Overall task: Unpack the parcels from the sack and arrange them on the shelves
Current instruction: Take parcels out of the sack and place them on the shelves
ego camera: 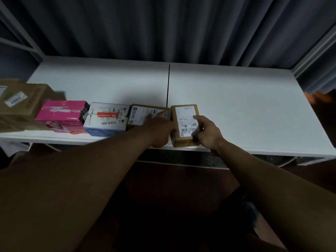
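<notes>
- The brown parcel (185,124) with the white label lies flat at the front edge of the white shelf (236,99), at the right end of a row.
- The right hand (209,132) holds this parcel at its right side, fingers bent round the edge and one fingertip on the label.
- The left hand (161,127) is by the parcel's left side. One finger points out straight and touches the next brown box (145,115). I cannot tell if the other fingers are curled.
- That next box sits just beside the held parcel, with a thin gap between them.
- Further left come a white and blue box (105,120), then a pink box (61,115), then a big brown box (20,102) with a number sticker. They sit close in one line.
- I think five parcels are already on the shelf, and this one is being nudged into its spot.
- The right half of the shelf has room for more.
- The sack is not in the picture, so I cannot tell how many parcels are left.
- A dark curtain (163,28) hangs behind the shelf.
</notes>
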